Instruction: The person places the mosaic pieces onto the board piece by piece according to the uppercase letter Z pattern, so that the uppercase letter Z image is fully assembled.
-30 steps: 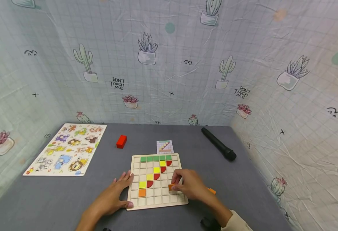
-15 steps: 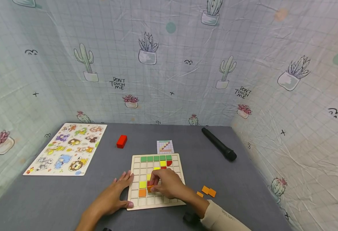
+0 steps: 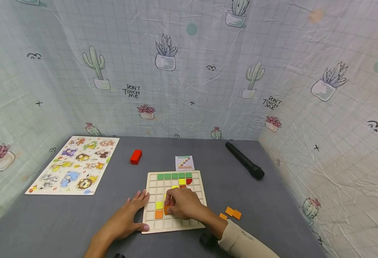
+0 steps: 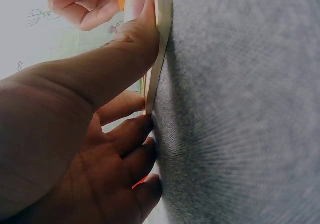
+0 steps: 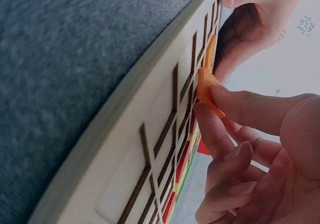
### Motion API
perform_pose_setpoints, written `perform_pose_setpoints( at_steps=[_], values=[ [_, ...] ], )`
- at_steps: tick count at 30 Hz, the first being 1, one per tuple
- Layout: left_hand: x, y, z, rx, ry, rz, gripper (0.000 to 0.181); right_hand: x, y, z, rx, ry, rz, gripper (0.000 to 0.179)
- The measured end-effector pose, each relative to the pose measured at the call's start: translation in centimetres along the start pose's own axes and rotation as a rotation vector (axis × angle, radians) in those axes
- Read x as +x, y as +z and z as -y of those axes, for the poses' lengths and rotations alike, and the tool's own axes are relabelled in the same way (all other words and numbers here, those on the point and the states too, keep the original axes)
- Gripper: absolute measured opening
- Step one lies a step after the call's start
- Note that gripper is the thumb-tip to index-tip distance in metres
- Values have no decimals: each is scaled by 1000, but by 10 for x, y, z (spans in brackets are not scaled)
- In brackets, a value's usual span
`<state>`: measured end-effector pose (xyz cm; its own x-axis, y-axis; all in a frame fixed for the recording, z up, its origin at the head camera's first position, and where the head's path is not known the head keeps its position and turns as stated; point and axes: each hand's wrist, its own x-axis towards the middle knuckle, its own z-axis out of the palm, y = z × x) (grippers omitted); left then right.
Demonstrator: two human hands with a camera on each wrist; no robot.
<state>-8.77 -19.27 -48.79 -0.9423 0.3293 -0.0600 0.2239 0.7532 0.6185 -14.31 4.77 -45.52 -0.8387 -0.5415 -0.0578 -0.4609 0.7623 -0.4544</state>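
Observation:
In the head view a wooden grid board (image 3: 196, 187) lies on the grey table, with green, yellow, red and orange tiles in its cells. My left hand (image 3: 125, 219) rests against its left edge, thumb on the near corner and fingers extended along the side. Between thumb and fingertips my right hand (image 3: 186, 205) pinches an orange square tile (image 5: 206, 90), tilted over the board. Just left of it an orange tile (image 3: 158, 214) sits in a cell. My right hand covers some of the red and yellow tiles.
Several loose orange tiles (image 3: 229, 211) lie right of the board. Behind it is a small pattern card (image 3: 184, 163). A red block (image 3: 136, 157), an animal puzzle board (image 3: 76, 166) and a black microphone (image 3: 245, 160) lie farther out. Patterned cloth (image 3: 189, 82) encloses the table.
My right hand has moved left across the board with the orange tile, stopping beside the placed orange one. Loose orange tiles at right have come into view. My left hand has stayed put.

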Motion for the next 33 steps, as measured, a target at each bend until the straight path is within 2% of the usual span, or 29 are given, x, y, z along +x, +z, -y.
perform_pose_setpoints(
  at_steps=[11,18,25,33],
  values=[
    [0,0,-1,9,-10,5,106,0,3,-2,-38,-25,21,26],
    [0,1,0,0,-13,12,105,-2,2,-5,-25,-23,22,24],
    [1,2,-1,-18,-36,29,107,-12,-9,-18,97,-2,-22,18],
    [3,-1,-3,-14,-49,27,108,-34,-35,-50,243,-3,-63,17]
  ],
)
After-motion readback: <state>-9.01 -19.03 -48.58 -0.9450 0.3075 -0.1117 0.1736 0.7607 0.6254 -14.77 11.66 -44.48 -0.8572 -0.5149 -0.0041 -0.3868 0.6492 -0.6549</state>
